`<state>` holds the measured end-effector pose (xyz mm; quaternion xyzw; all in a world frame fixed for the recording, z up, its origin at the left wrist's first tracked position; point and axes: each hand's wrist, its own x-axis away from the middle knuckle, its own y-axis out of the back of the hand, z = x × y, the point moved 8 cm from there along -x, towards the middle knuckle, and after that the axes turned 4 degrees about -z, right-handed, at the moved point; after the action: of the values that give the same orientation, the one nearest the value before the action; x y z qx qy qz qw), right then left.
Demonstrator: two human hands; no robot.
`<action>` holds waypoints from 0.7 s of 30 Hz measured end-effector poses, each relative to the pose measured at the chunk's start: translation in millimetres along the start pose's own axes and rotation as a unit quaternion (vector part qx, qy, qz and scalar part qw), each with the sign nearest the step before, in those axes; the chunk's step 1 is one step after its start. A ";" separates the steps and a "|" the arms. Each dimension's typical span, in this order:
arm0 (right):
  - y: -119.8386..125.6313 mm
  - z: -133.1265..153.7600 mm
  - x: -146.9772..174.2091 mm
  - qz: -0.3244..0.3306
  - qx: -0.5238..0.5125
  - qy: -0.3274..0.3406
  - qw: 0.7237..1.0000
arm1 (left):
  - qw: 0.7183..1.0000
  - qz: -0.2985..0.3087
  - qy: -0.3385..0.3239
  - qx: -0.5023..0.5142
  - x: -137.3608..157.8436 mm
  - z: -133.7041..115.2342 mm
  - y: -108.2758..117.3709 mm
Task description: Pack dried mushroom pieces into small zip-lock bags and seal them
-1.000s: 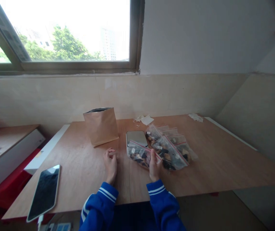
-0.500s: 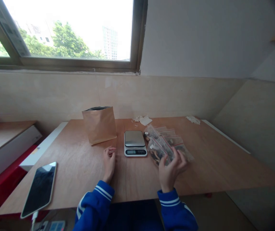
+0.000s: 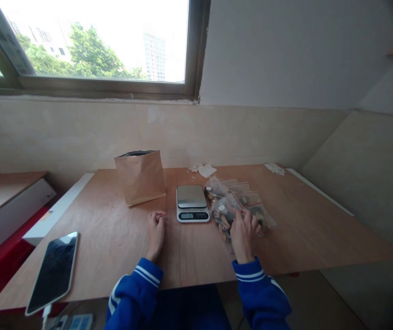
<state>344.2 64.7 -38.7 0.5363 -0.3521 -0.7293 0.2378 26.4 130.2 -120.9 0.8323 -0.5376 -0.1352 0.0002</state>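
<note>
Curling your left hand (image 3: 155,234) loosely, partly open, you are resting it on the brown wooden table (image 3: 196,256). Your right hand (image 3: 243,233) is bending its fingers onto the clear, red-striped plastic bags (image 3: 222,216) of dark and tan pieces; I cannot tell whether it is gripping. They are lying just beside the white rectangular scale (image 3: 192,199).

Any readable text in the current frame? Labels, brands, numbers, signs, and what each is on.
None legible.
Scale display: any figures too small and blurred.
Scale keypad: markings too small.
White labels on the clear plastic bags: too small and blurred.
Brown bag: no print visible on the side facing the camera.
</note>
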 end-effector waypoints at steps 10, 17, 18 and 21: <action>-60.8 32.1 24.6 0.086 0.008 0.132 0.987 | 1.000 0.013 0.006 -0.004 1.9 -2.2 -2.0; -80.1 8.5 3.4 0.046 -0.004 0.110 0.993 | 0.999 0.022 -0.024 -0.037 2.2 -6.8 -3.0; -82.1 7.4 -0.6 0.040 -0.008 0.103 0.994 | 0.998 0.027 -0.033 -0.042 2.5 -8.3 -3.4; -86.5 7.6 -10.5 0.021 -0.026 0.093 0.995 | 0.997 0.022 -0.048 -0.057 3.5 -10.0 -2.2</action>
<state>343.0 129.5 -97.3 0.5875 -0.3205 -0.6803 0.2987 31.9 126.6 -112.4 0.8113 -0.5466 -0.2058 0.0250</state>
